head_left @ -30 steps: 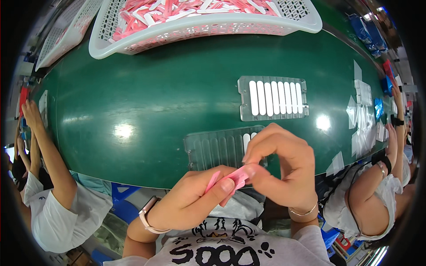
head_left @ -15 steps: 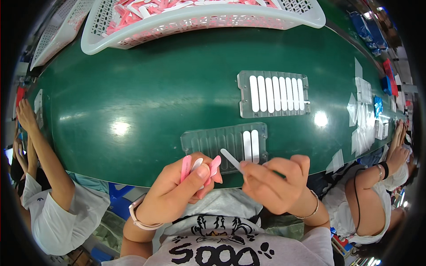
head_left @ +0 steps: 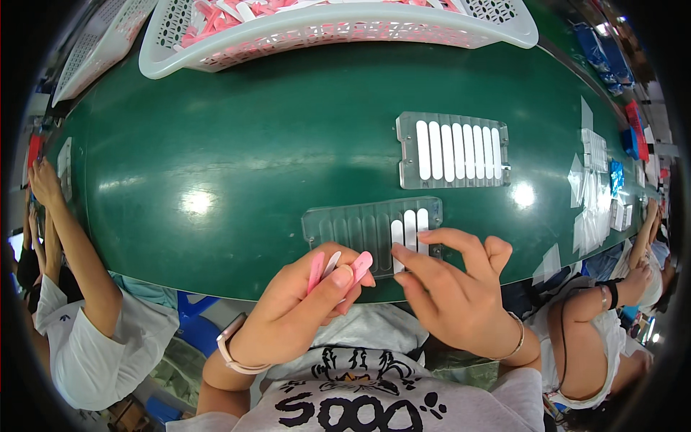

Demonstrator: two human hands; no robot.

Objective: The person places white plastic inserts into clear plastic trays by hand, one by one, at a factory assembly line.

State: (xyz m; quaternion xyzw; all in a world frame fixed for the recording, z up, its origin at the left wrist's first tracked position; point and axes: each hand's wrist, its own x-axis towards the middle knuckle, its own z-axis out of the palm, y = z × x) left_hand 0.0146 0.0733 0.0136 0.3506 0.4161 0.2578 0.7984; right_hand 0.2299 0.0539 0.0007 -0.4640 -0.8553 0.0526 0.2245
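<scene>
My left hand (head_left: 306, 302) is closed around a small bunch of pink and white round-ended strips (head_left: 362, 263) that look like small nail files. Their ends stick out above the fingers. My right hand (head_left: 450, 288) has its fingers apart, with the index fingertip on a white strip (head_left: 396, 232) lying in a groove of the near clear tray (head_left: 338, 216). Two more white strips (head_left: 422, 223) lie to the right of it, and the grooves on the left are bare. Behind stands a second clear tray (head_left: 410, 171) with several white strips side by side.
A white perforated basket (head_left: 345, 36) heaped with pink and white strips stands at the far edge. Another basket (head_left: 93, 57) is at the far left. Clear plastic bags (head_left: 594, 201) lie on the right of the green table (head_left: 237, 144). People sit at both sides.
My right hand has lowered the white strip it held onto the near tray, beside the two there, and its fingers have spread. My left hand still grips its bunch.
</scene>
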